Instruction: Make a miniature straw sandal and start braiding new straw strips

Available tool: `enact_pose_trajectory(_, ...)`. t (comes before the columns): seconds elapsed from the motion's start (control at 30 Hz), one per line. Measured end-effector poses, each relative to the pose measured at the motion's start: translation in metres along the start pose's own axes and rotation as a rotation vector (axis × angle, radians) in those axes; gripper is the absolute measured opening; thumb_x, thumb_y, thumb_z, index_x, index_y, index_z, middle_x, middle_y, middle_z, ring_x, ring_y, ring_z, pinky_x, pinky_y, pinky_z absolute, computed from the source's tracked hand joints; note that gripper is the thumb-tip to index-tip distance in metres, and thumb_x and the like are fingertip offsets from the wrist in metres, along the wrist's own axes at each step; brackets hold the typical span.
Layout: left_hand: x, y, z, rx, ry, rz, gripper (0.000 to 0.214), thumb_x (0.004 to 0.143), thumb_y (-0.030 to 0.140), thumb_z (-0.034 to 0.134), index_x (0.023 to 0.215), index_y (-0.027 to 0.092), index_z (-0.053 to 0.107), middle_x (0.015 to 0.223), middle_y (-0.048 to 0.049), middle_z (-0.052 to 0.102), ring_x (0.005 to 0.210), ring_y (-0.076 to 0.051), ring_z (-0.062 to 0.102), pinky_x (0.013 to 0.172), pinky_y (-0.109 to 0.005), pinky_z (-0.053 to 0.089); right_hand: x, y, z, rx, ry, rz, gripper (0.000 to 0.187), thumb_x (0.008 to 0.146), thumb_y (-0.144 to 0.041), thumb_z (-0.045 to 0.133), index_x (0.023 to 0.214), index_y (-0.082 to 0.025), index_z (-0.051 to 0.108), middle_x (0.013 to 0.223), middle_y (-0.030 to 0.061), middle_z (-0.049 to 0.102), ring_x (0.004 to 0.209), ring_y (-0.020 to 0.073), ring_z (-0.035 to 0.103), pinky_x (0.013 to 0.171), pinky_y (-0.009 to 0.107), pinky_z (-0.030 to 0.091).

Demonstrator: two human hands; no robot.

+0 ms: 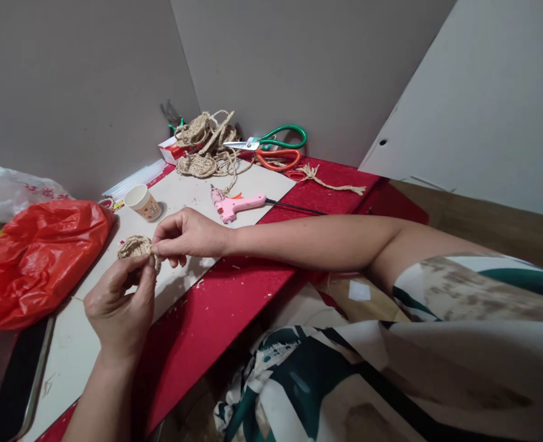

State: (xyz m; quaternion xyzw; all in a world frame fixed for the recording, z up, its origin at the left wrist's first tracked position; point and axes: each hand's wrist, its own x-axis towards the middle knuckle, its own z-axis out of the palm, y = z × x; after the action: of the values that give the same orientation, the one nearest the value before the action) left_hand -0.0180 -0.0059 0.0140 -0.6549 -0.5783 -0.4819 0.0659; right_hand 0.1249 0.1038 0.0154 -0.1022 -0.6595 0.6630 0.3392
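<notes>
A small round piece of braided straw cord (pixel 134 245) is held up over the white board. My left hand (pixel 123 301) pinches its near edge between thumb and forefinger. From the right, my right hand (pixel 186 236) closes finger and thumb on the same piece's edge, close to the left fingertips. Part of the piece is hidden behind the fingers. Just beyond it stands a patterned paper cup (pixel 143 202). A pink glue gun (pixel 238 204) lies on the board past my right hand, its black cord running to the right.
Braided straw cord (pixel 207 144) is heaped at the back, near pliers (pixel 173 116) and scissors (pixel 271 147) with green and orange handles. A red plastic bag (pixel 45 258) lies left, beside a dark flat device (pixel 20 380). The white board (pixel 73 356) rests on red cloth (pixel 197 331). Grey walls (pixel 275 61) stand behind.
</notes>
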Motion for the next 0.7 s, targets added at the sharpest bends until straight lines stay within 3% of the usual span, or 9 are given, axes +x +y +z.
enact_pose_trajectory(0.17,0.003,0.003,-0.001,0.119,0.016,0.123,0.007,0.081,0.022,0.068,0.086,0.018,0.067,0.076,0.0001,0.069,0.060,-0.011,0.060,0.062,-0.022,0.046,-0.002,0.000,0.000,0.028,-0.037,0.009,0.004,0.078,-0.012,0.062,0.076,-0.008,0.063,0.055,-0.0024,0.062,0.049,0.0074,0.059,0.048,0.016,0.049)
enact_pose_trajectory(0.3,0.004,0.000,-0.002,0.173,0.024,0.213,0.004,0.081,0.019,0.068,0.085,0.017,0.067,0.074,-0.0004,0.068,0.059,-0.011,0.060,0.062,-0.022,0.046,-0.001,0.006,-0.001,0.043,-0.073,-0.051,0.017,0.077,-0.023,0.070,0.081,-0.008,0.065,0.058,0.0000,0.064,0.053,0.0090,0.062,0.049,0.017,0.050)
enact_pose_trajectory(0.4,0.004,-0.001,-0.001,0.179,0.028,0.224,0.007,0.080,0.019,0.068,0.086,0.017,0.067,0.076,-0.0010,0.069,0.060,-0.011,0.061,0.063,-0.022,0.046,0.000,0.008,-0.001,0.074,-0.058,-0.022,0.015,0.077,-0.021,0.070,0.080,-0.008,0.064,0.057,-0.0004,0.064,0.052,0.0090,0.063,0.048,0.016,0.050)
enact_pose_trajectory(0.5,0.004,0.002,0.001,0.094,0.038,0.075,0.009,0.078,0.023,0.071,0.084,0.018,0.068,0.072,0.0006,0.067,0.058,-0.011,0.060,0.061,-0.022,0.047,0.000,0.005,0.000,0.083,-0.062,-0.004,0.007,0.078,-0.015,0.066,0.078,-0.008,0.063,0.058,-0.0009,0.064,0.052,0.0082,0.062,0.048,0.016,0.050)
enact_pose_trajectory(0.6,0.006,0.007,0.004,-0.137,0.031,-0.157,0.014,0.075,0.024,0.074,0.085,0.018,0.067,0.072,0.0017,0.066,0.057,-0.011,0.060,0.057,-0.022,0.048,-0.002,0.002,0.001,0.058,-0.071,-0.035,0.005,0.081,-0.010,0.059,0.079,-0.008,0.062,0.057,-0.0015,0.063,0.051,0.0073,0.061,0.048,0.015,0.049)
enact_pose_trajectory(0.7,0.010,0.009,0.005,-0.368,0.010,-0.298,0.017,0.073,0.026,0.076,0.086,0.018,0.067,0.071,0.0023,0.067,0.054,-0.009,0.060,0.056,-0.021,0.049,-0.003,0.002,0.002,-0.005,-0.059,-0.111,0.007,0.083,-0.009,0.056,0.080,-0.008,0.062,0.058,-0.0019,0.062,0.052,0.0066,0.060,0.049,0.015,0.047)
